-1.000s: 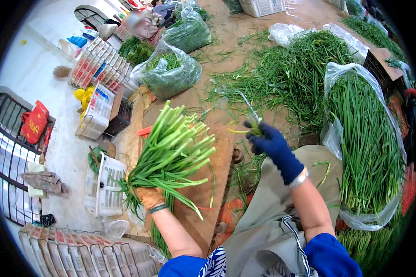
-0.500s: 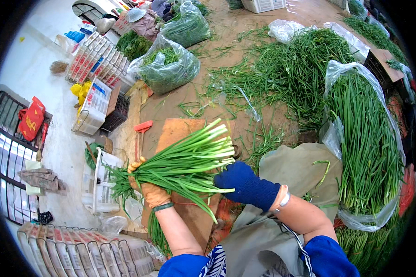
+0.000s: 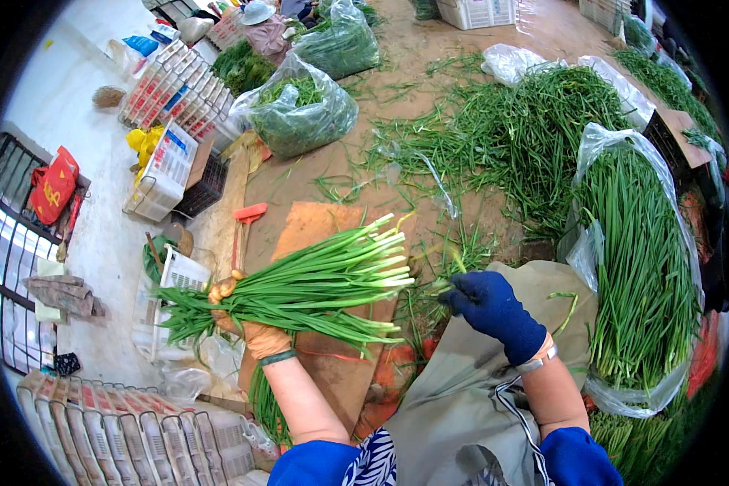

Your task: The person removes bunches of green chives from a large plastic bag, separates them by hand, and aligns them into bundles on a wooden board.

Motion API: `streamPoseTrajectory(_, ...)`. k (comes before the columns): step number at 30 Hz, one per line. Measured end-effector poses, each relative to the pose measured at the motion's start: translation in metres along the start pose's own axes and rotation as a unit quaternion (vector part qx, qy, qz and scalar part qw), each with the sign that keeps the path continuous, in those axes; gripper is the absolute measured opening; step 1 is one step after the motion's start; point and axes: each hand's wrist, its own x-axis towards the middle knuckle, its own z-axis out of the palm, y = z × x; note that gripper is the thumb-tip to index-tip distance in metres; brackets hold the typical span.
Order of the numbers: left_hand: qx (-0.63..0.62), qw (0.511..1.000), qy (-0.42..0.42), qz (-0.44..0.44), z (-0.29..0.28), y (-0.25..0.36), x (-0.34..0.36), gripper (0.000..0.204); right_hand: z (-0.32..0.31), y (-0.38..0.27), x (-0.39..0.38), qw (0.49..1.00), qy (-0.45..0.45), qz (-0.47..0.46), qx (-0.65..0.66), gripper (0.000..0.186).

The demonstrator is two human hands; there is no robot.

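My left hand (image 3: 247, 320), in an orange glove, is closed round a thick bunch of garlic chives (image 3: 324, 283). The pale stem ends fan out to the right, and the green tips stick out left past the glove. To the right of the stem ends, apart from them, is my right hand (image 3: 494, 312) in a dark blue knitted glove. Its fingers are curled together above the grey-green apron (image 3: 535, 300) over my lap. A blurred yellow-green strand shows just beyond these fingertips; whether they grip it is unclear.
A clear plastic bag of chives (image 3: 640, 267) lies at right, beside a loose green heap (image 3: 535, 121). Filled bags (image 3: 304, 117) stand at the far left of the floor. White crates (image 3: 170, 97) are stacked along the left, with more crates (image 3: 138, 429) near. A person (image 3: 265, 36) sits far back.
My right hand has moved right, away from the stem ends of the bunch. My left hand and the bunch have shifted slightly left, and the bunch lies more level.
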Motion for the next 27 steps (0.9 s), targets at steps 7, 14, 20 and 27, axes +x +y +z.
streamPoseTrajectory(7,0.013,0.997,-0.019,0.072,0.063,-0.016,-0.004,0.014,0.046,-0.04,0.041,0.813,-0.083,0.257,0.515,0.019)
streamPoseTrajectory(14,0.06,0.998,0.01,0.025,0.073,-0.016,-0.013,0.009,0.071,-0.032,0.042,0.769,-0.135,0.213,0.587,0.02)
streamPoseTrajectory(20,0.11,0.986,0.089,0.083,0.046,0.009,-0.006,0.006,0.048,0.007,0.018,0.808,0.125,-0.041,0.575,0.021)
streamPoseTrajectory(27,0.094,0.987,0.084,0.098,0.027,0.035,-0.002,0.008,0.0,0.025,0.041,0.974,0.165,-0.018,-0.157,0.025)
